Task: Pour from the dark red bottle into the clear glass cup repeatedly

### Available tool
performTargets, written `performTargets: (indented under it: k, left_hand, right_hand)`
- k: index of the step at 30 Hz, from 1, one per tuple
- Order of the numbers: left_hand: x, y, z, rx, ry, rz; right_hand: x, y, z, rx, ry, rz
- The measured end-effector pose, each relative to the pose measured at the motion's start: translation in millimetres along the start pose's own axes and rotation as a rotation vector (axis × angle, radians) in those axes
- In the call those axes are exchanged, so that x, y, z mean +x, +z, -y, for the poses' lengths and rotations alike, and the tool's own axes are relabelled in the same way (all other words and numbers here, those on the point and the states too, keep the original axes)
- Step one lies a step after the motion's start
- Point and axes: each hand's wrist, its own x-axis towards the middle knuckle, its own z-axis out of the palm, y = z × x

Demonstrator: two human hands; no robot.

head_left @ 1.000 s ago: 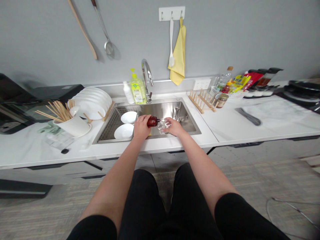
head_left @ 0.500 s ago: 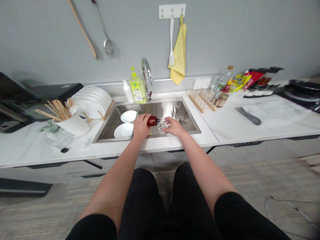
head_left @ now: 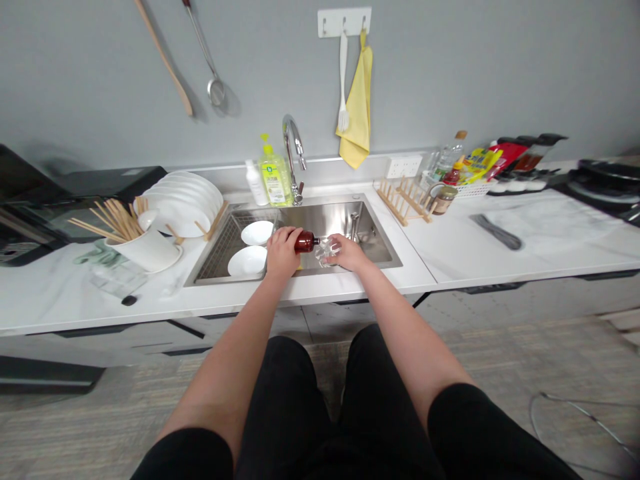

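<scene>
Over the sink (head_left: 383, 248), my left hand (head_left: 283, 252) is closed around a brown bottle (head_left: 305, 242). The bottle lies tilted nearly on its side, its dark neck pointing right. Just beyond that neck, my right hand (head_left: 347, 253) grips a clear, see-through vessel (head_left: 326, 251), perhaps a glass or small bowl; its exact kind is hard to make out. The bottle's mouth is at the vessel's left rim, and I cannot tell whether they touch or whether liquid flows. Left of my left hand, two white bowls (head_left: 249, 261) sit in the sink's rack side.
A chrome faucet (head_left: 293, 157) rises behind the sink, beside a yellow-green soap bottle (head_left: 275, 177) and a white bottle (head_left: 256, 183). White plates (head_left: 183, 203) and a chopstick holder (head_left: 145, 250) stand left. A wooden rack (head_left: 406, 200) and a jar (head_left: 444, 199) stand right.
</scene>
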Motion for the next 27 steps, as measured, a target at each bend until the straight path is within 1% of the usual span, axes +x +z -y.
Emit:
performTargets:
  k: [4,8,15,27]
  left_hand:
    - [-0.5,0.1,0.1,-0.003,-0.007,0.011]
    - [-1.0,0.5,0.3,0.014,0.009,-0.004]
    - [-0.9,2.3,0.6,0.02,0.001,-0.008]
    - [-1.2,0.1,-1.6,-0.002,0.007,-0.005]
  right_hand:
    - [0.1,-0.5,1.0,-0.002,0.015,0.002]
    - [0.0,-1.3,2.1,-0.017,0.022,0.011]
    - [0.7,-1.1,0.8,-0.03,0.006,0.01]
    - [-0.5,-2.4,3.2,-0.046,0.007,0.016]
